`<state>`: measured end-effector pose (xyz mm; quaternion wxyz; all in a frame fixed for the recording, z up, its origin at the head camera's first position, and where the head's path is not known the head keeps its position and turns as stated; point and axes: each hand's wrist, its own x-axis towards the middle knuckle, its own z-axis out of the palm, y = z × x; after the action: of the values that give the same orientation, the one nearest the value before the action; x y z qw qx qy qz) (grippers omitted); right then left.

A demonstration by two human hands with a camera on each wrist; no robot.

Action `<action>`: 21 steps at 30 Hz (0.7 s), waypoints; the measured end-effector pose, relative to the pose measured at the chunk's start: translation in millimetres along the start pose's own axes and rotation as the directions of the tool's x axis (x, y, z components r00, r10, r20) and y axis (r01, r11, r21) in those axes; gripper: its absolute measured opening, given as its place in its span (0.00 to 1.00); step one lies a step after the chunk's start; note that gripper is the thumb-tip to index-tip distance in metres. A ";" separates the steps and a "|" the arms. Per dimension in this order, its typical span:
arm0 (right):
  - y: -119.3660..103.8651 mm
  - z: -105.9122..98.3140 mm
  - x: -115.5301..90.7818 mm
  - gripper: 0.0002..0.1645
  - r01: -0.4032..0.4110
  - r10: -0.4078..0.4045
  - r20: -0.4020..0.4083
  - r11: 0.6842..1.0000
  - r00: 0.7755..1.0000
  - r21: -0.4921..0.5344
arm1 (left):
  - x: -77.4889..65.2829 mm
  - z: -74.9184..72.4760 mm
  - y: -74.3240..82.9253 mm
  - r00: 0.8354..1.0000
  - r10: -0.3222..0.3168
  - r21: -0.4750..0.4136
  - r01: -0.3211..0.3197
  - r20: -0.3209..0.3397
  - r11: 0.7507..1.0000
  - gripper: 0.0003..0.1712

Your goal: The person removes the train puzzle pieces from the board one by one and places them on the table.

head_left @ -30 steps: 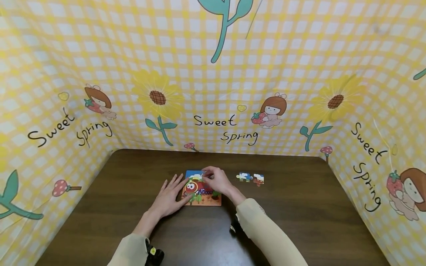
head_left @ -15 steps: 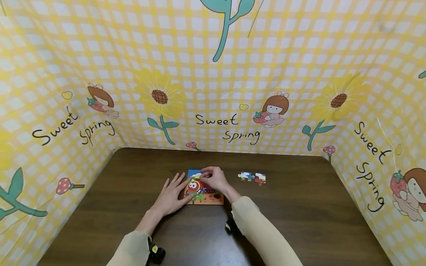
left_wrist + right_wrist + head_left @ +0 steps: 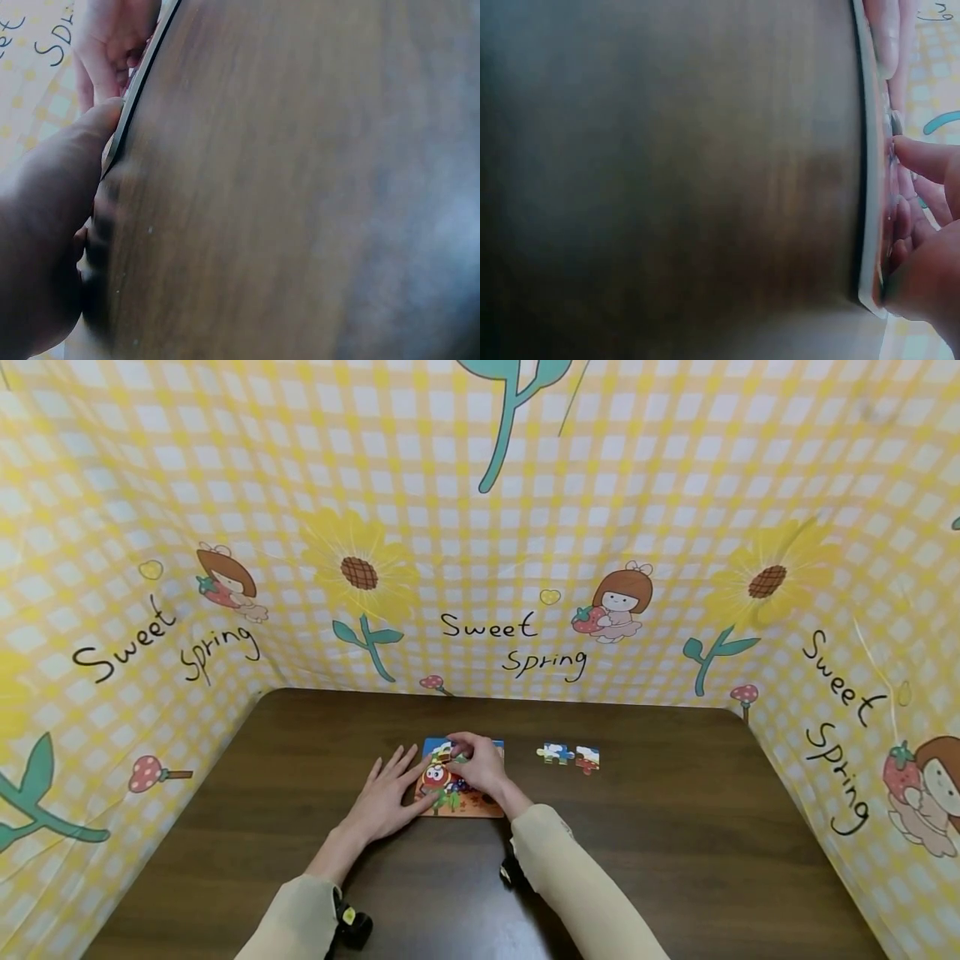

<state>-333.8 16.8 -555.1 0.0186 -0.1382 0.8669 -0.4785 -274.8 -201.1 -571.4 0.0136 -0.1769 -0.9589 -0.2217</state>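
Left hand (image 3: 388, 797) blocks the puzzle's (image 3: 459, 804) left edge; right hand (image 3: 482, 766) covers its upper middle. Only a narrow gap between their fingertips. Lower edge reachable from the front, between the two sleeves (image 3: 573, 872). Passable strip of table (image 3: 675, 843) between puzzle and loose pieces (image 3: 556, 753); right sleeve bars its near end. Wide room left of left hand and right of the pieces. Cloth (image 3: 480, 552) walls off left, back and right.

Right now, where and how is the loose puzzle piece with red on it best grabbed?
Likely pinch the red piece by its far and near edges, from above right: it lies flat, another piece close on its left.
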 end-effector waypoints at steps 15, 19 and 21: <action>-0.5 4.8 -1.6 0.22 -0.037 0.044 -0.098 0.996 0.994 0.077 | 0.6 -2.1 1.2 1.000 0.007 0.000 -0.007 -0.006 1.000 0.47; 1.6 3.9 -3.0 0.22 -0.025 0.036 -0.093 0.993 0.995 0.117 | -0.4 -2.2 1.3 1.000 -0.001 -0.002 0.001 0.003 1.000 0.47; 2.5 3.5 -4.1 0.22 -0.024 0.036 -0.080 0.988 0.996 0.150 | -1.3 -1.8 1.3 1.000 -0.005 0.000 0.005 0.009 1.000 0.48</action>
<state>-329.8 16.2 -559.6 0.0002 -0.1034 0.8309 -0.5468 -273.2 -201.2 -569.4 0.0087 -0.1753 -0.9593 -0.2211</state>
